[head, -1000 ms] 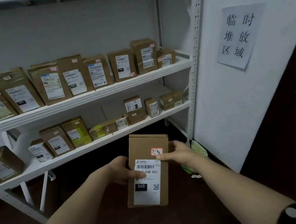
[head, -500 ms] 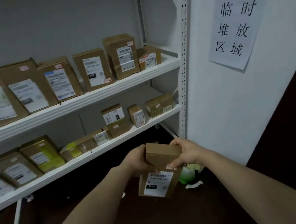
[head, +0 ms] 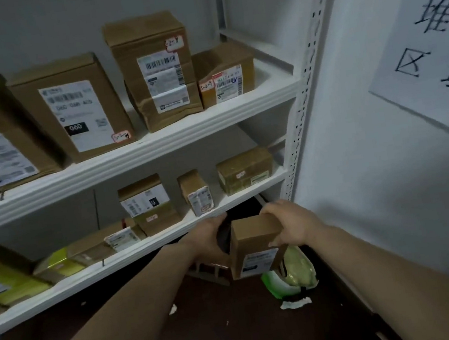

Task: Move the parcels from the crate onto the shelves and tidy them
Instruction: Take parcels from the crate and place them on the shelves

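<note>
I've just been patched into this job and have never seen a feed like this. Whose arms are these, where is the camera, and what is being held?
There is no machine here. A person works with bare hands. The one current picture comes from a wide-angle camera worn on the person's head, looking forward and down, which is why both forearms reach in from the bottom edge.

The left hand and right hand together grip one brown parcel, its white label showing. They hold it low, in front of the right end of the lower shelf.

That shelf and the upper shelf already hold other labelled parcels, most of them standing up. A paper sign hangs on the wall at the right, and a green bag lies on the floor.
</note>
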Demonstrator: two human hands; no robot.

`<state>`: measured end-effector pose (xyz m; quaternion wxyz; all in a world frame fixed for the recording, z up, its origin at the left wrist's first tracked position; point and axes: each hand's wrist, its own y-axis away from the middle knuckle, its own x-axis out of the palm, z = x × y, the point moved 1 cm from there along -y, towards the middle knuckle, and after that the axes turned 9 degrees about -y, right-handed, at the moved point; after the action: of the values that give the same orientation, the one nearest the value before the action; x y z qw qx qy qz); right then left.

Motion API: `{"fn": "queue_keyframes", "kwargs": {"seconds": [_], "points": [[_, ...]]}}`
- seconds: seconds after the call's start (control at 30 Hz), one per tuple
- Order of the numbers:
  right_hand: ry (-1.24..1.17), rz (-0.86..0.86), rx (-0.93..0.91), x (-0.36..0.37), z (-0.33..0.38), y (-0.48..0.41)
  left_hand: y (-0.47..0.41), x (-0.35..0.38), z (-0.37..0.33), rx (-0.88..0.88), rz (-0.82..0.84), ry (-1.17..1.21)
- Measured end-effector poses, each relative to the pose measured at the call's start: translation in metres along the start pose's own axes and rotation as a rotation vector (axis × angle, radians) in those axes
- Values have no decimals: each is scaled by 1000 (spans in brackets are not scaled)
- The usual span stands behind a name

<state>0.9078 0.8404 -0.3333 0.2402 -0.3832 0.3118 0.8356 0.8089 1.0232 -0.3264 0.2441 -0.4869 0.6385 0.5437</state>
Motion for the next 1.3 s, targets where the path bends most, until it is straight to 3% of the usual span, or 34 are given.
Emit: {"fn": "queue_keyframes", "kwargs": {"seconds": [0.17,0.33,0.57,0.93,1.0,1.1,1.17,1.3], "points": [[36,115,-97,-20,-14,-74,-68,-9,-17,-49,-93,73],[-276,377,44,-39,-47,-146,-108,-7,-6,-186,-89,15],[357,193,-151,-41,-66,-238,-152,-8,9,-270,-103,-33],[510,242,-143,-48,-112,-263,-165,-22,18,-236,-189,19],[375,274,-116,-55,-106,-260,-163,-30,20,-231,-226,14],[-377,310,-24,-68,-79,-248,-159,-45,23,-239,-250,-3],[-674,399,-49,-77,-62,-239,-155,-54,27,-249,-266,-29],[-316,529,-177,-86,-24,-229,-152,-64,33,-283,-281,5]]}}
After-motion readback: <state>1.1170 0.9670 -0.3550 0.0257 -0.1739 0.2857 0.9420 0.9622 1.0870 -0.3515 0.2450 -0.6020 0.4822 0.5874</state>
